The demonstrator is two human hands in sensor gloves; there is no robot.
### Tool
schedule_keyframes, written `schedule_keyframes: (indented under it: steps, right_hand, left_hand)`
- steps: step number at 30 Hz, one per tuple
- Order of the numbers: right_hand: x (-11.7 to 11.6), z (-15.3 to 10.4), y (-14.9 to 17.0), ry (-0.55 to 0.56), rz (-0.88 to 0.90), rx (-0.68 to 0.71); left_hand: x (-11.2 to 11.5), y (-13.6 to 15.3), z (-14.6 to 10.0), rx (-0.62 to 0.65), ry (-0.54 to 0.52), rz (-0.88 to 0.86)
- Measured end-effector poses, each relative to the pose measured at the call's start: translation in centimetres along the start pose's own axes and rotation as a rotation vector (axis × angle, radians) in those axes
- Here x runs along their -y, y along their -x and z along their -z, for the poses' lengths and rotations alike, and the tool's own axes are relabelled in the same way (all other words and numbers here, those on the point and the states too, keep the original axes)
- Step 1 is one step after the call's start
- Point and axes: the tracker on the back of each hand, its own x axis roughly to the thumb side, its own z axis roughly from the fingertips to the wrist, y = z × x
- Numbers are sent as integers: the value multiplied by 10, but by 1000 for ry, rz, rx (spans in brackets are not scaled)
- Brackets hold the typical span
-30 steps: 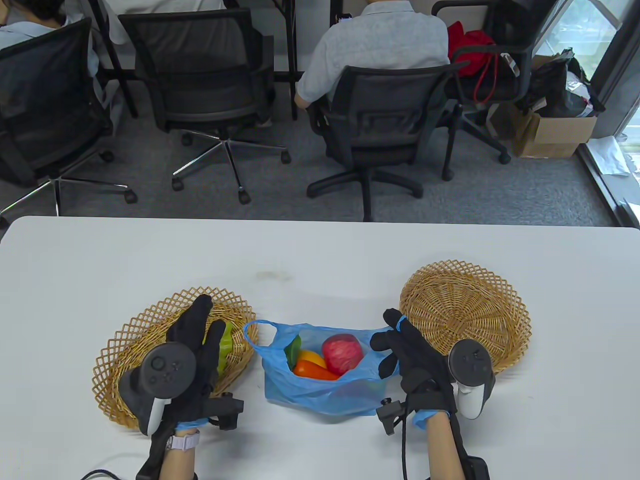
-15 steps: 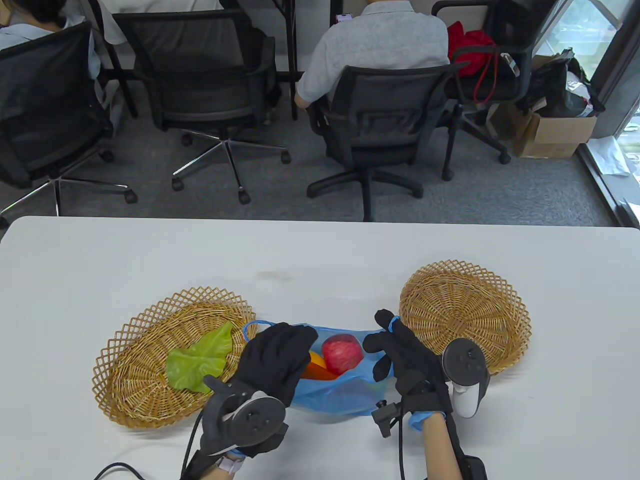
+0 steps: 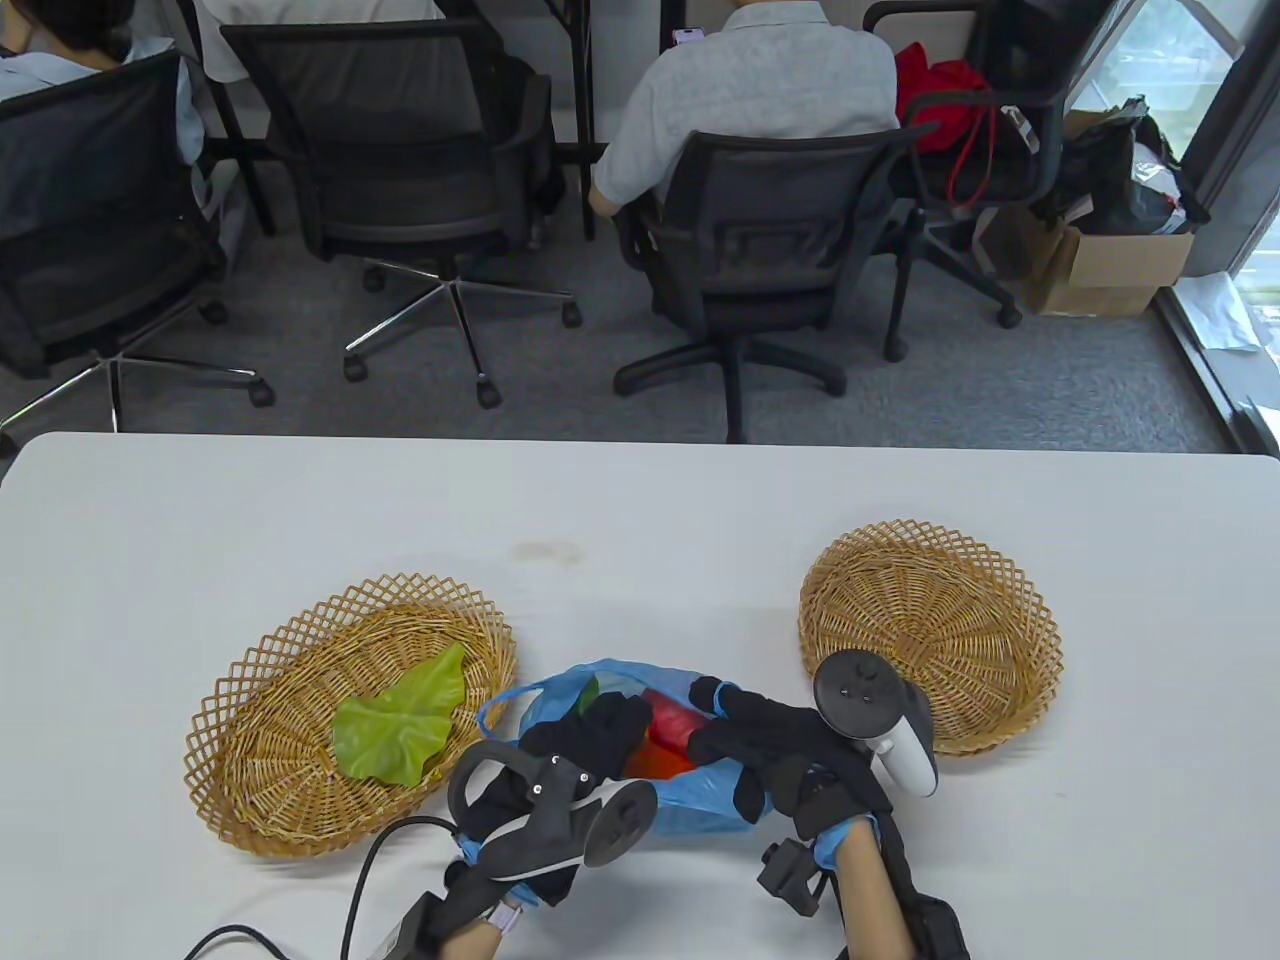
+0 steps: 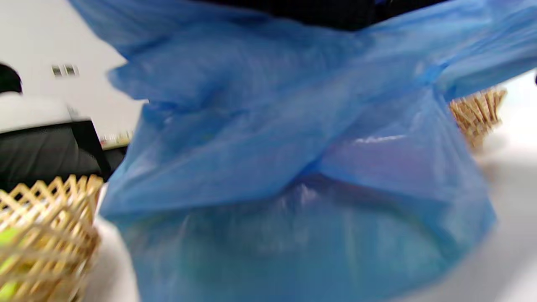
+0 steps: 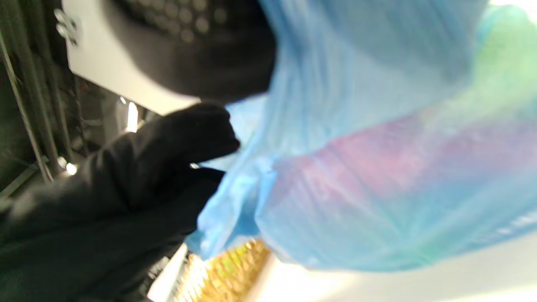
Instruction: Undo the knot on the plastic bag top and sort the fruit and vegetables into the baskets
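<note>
The white table (image 3: 200, 520) fills the lower half of the table view, and its far edge runs straight across the middle of the frame. The widest bare stretch lies along that far edge and down the left and right sides. The near edge is crowded with hands and cables.

The left basket (image 3: 260, 800) sits at lower left with a green leaf (image 3: 400, 722) in it. The right basket (image 3: 935, 600) sits at lower right, well apart from the first. The blue plastic bag (image 3: 690, 805) lies between them at lower centre, top open, one loop handle (image 3: 497, 702) close beside the left basket's rim. Red and orange produce (image 3: 665, 735) shows inside, partly hidden by the gloves.

The left hand (image 3: 590, 745) reaches into the bag's mouth. Whether its fingers hold anything cannot be told. The right hand (image 3: 770, 745) lies over the bag's right side, fingers curled on the plastic. In the right wrist view the glove (image 5: 126, 193) pinches a fold of the bag (image 5: 377, 167).

Half a second ago the right hand held the bag's rim up near the right basket. It now sits lower and nearer the centre, and the bag is bunched narrower. The left hand has gone deeper, covering the apple seen before. A second ago it was over the left basket with the leaf.
</note>
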Motion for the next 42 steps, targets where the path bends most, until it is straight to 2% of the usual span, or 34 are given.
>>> schedule_keyframes:
  steps: [1,3,9,19,24,33,42]
  right_hand:
    - [-1,1,-1,-19,-23,-10]
    - [-2,1,-3,-35,-42,-8]
    - [-2,1,-4,-40,-18,13]
    - [-5,2,-4,-78,-14,22]
    - [-6,3,-4,-61,-30,8]
    - [3,-1,4,40,-77,-50]
    - [10,-3,13,182,-249,-121]
  left_hand:
    - [1,0,1,10,78,-7]
    - [4,-1,2,21,150,-15]
    - [14,-8,5,46,185,56]
    - [36,-3,16,60,267,8]
    - [46,-6,18,40,256,63]
    - [54,-7,15,8,108,105]
    - [40,10,7,-67,-9,-12]
